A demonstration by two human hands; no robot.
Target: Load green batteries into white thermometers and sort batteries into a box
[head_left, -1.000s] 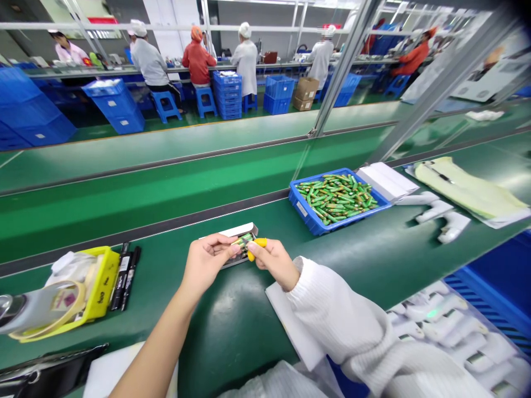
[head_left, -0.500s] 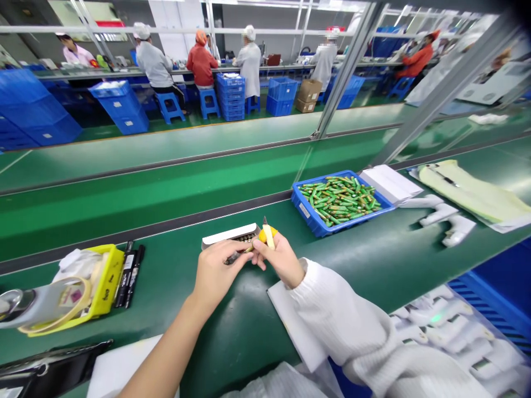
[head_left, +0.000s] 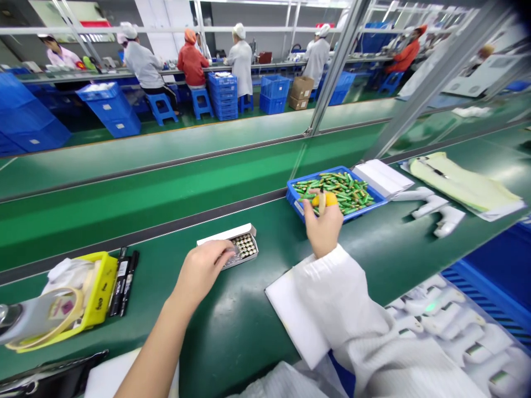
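My left hand (head_left: pixel 206 264) is at the open white box (head_left: pixel 250 255), its thumb and fingertips closed together over the left part. Clear plastic (head_left: pixel 235 257) shows at these fingertips; what they pinch is hard to make out. Upright batteries (head_left: pixel 245 244) with metallic tops stand in rows inside the box. My right hand (head_left: pixel 324 228) is over the near-left part of a blue tray (head_left: pixel 299 209) heaped with loose green batteries (head_left: pixel 347 190). A small yellow-and-cream tool (head_left: pixel 322 202) with a dark tip is held in its curled fingers. Whether they touch a battery is unclear.
A yellow basket (head_left: pixel 98 296) and black markers (head_left: pixel 124 282) are at the left. White foam sheets (head_left: pixel 296 315) lie by the near edge. White device shells (head_left: pixel 450 221) and a yellow-green sheet (head_left: pixel 460 182) lie right. Beyond a metal frame, co-workers (head_left: pixel 240 58) sit and stand.
My right hand has moved from beside my left hand out to the blue tray, taking the yellow-and-cream tool along. My left hand stays at the box. The camera view has shifted slightly.
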